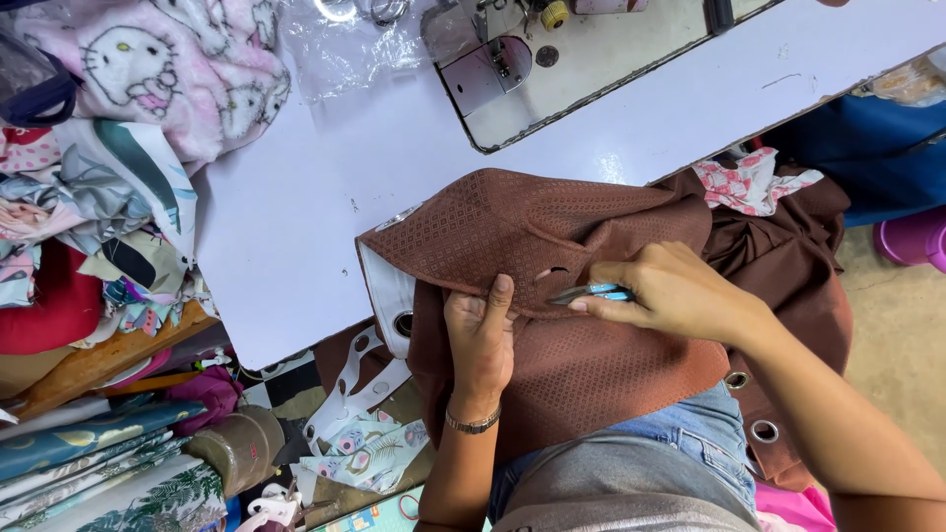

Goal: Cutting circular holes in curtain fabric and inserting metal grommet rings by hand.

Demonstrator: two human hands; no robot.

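from the head view, looking down at my lap: i've got a big piece of brown fabric [552, 246] with a small woven diamond texture, draped from the edge of the white sewing table [296, 227] down over my jeans. it has metal eyelets [764, 431] along one edge and a white backing strip [389, 286] showing where it's folded over. my left hand [480, 340] is flat-ish on the cloth, fingers together and thumb pressing a fold down, with a thin bracelet on the wrist. my right hand [670, 294] is pinched shut on a little pair of snips [588, 293], blue handle and slim metal blades, right on the fabric just beside a small slit. the snips lie nearly level across the frame, long axis running left-right, tips pointing left toward my left thumb. up top there's the sewing machine's metal bed [493, 69], shiny and flat. off to the left is a heap of printed fabrics, including a fuzzy pink cartoon-cat blanket [177, 59]. a pink floral scrap [749, 182] sits by the table edge on the right.
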